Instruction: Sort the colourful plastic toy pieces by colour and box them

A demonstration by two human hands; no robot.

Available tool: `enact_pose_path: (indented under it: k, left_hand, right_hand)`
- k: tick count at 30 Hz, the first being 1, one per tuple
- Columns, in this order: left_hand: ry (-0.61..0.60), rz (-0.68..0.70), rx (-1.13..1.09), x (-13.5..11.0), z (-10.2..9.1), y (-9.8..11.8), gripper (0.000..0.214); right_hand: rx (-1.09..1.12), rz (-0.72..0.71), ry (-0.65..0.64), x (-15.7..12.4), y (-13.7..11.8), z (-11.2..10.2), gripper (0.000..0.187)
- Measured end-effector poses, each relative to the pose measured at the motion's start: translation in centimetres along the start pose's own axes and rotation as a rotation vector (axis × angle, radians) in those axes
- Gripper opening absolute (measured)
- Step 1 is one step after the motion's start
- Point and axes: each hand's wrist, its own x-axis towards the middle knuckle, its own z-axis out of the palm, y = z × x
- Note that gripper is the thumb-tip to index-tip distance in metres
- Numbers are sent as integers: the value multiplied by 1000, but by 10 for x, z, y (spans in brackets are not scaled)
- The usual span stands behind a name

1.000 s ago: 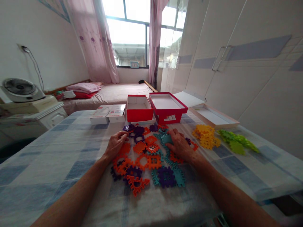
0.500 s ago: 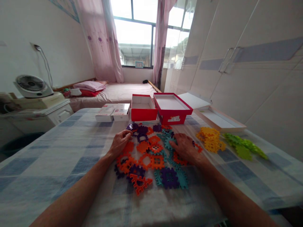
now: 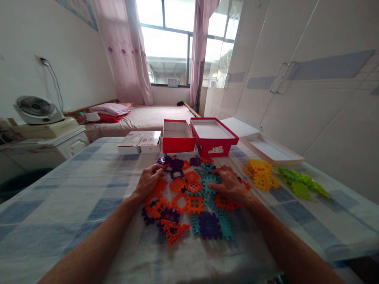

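I sit at a table (image 3: 59,185) under a blue-checked cloth, wardrobes on my right, a bed and curtained window ahead, a fan (image 3: 37,108) to the left. Two red boxes (image 3: 177,136) stand open at the far edge; yellow tiles (image 3: 262,173) and green tiles (image 3: 300,183) lie apart in their own heaps to the right. The mixed pile (image 3: 189,197) of orange, purple and teal tiles lies between my hands. My left hand (image 3: 149,179) rests curled on orange tiles at the pile's left edge, gripping nothing I can make out. My right hand (image 3: 229,183) lies fingers down on a teal tile (image 3: 211,181), pinching its edge. Best, I think, to lift that tile straight up so its teeth don't drag its neighbours.
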Motion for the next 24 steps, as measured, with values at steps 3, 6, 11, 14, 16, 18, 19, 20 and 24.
enact_pose_path:
  k: [3, 6, 11, 14, 16, 18, 19, 20, 24]
  left_hand:
    - [6, 5, -9, 0, 0, 1, 34]
    - [4, -8, -16, -1, 0, 2, 34]
    - [0, 16, -5, 2, 0, -3, 36]
    - [-8, 25, 5, 3, 0, -4, 37]
    - [-13, 18, 10, 3, 0, -4, 37]
    - [-15, 10, 8, 2, 1, -4, 37]
    - [-17, 8, 6, 2, 1, -4, 37]
    - [-19, 8, 4, 2, 1, -4, 37]
    - [-19, 15, 17, 3, 1, -5, 37]
  right_hand:
    - [103, -37, 10, -1, 0, 0, 37]
    - [174, -99, 4, -1, 4, 3, 31]
    - [200, -113, 10, 2, 7, 5, 28]
    - [230, -99, 18, 3, 8, 4, 26]
    - [258, -80, -14, 4, 10, 3, 24]
    - [297, -52, -45, 4, 15, 0, 24]
    - [323, -42, -46, 5, 17, -2, 25]
    - [357, -35, -33, 7, 18, -4, 26]
    - [558, -12, 90, 20, 16, -12, 41]
